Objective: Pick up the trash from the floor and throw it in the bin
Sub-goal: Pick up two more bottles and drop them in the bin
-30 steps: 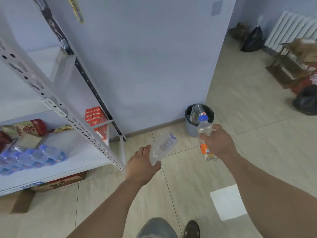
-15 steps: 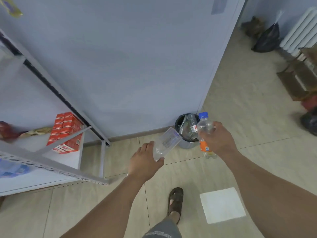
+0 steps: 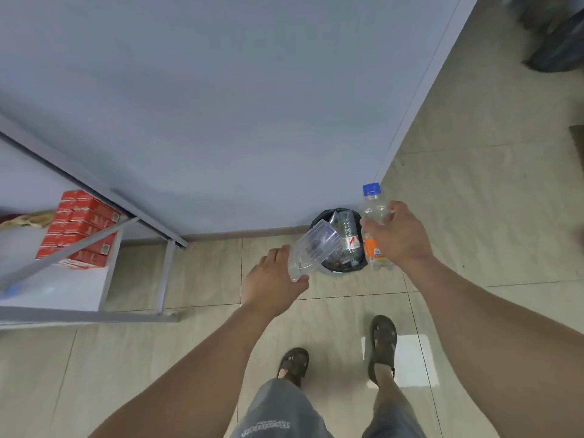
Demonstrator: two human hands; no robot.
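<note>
My two sandalled feet [image 3: 384,343] stand on the tiled floor [image 3: 202,343], the right one at the edge of a bright white patch [image 3: 417,358] on the tiles. Ahead of them, my left hand [image 3: 271,282] is closed around the narrow end of a clear, crushed plastic bottle [image 3: 311,248], which tilts up and to the right so its wide end overlaps the bin's near left rim. My right hand [image 3: 399,235] is wrapped around a clear bottle with a blue cap and orange label [image 3: 373,229], held upright just at the bin's right side. The black-lined bin [image 3: 325,216] sits on the floor against the blue-grey wall [image 3: 252,105], with other clear bottles already inside. To the left, a metal rack [image 3: 136,257] holds stacked red boxes [image 3: 82,229] on its low shelf.
</note>
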